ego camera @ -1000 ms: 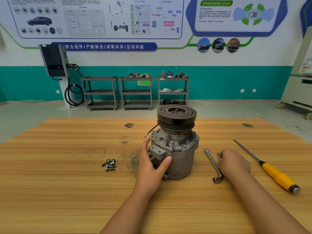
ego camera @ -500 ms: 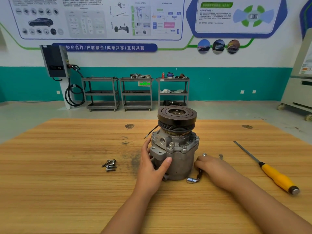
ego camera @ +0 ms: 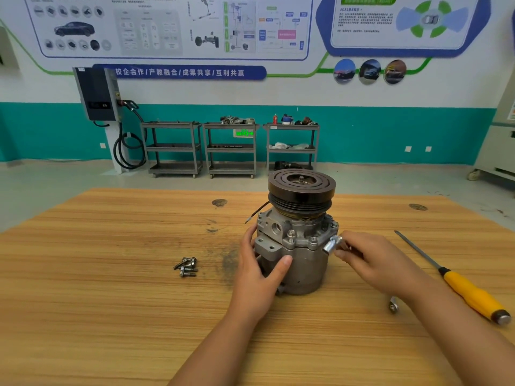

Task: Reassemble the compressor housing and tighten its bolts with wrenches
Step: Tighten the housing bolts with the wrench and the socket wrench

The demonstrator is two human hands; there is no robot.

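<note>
A grey compressor [ego camera: 303,260] stands upright on the wooden table [ego camera: 111,316], its dark pulley [ego camera: 301,188] on top. Several bolts [ego camera: 291,235] sit in its upper flange. My left hand [ego camera: 260,277] grips the housing's left side, thumb across the front. My right hand [ego camera: 373,263] holds an L-shaped socket wrench, its socket end [ego camera: 332,244] raised against the flange's right side. The wrench's other end [ego camera: 393,305] pokes out below my wrist.
A small pile of loose bolts [ego camera: 187,266] lies left of the compressor. A yellow-handled screwdriver [ego camera: 457,280] lies at the right of the table. Grey shelf carts [ego camera: 231,149] stand by the far wall.
My right hand picked the wrench up off the table and lifted its socket end to the flange's right side. My left hand stayed on the housing.
</note>
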